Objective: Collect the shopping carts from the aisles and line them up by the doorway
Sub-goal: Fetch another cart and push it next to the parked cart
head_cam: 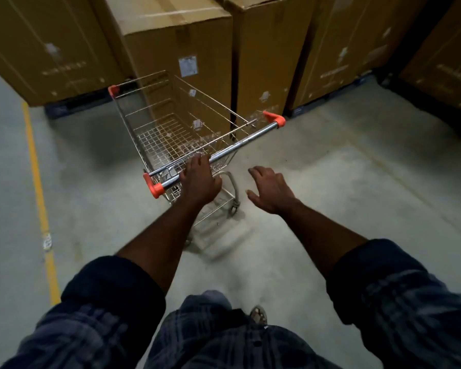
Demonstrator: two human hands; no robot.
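Note:
A wire shopping cart with orange corner caps stands empty on the concrete floor, angled away to the upper left. My left hand grips its metal handle bar near the bar's left end. My right hand hovers in the air to the right of the cart and below the bar, fingers spread and relaxed, touching nothing.
Tall cardboard boxes on dark pallets stand close in front of the cart, from left to right across the back. A yellow floor line runs along the left. Bare concrete floor lies to the right.

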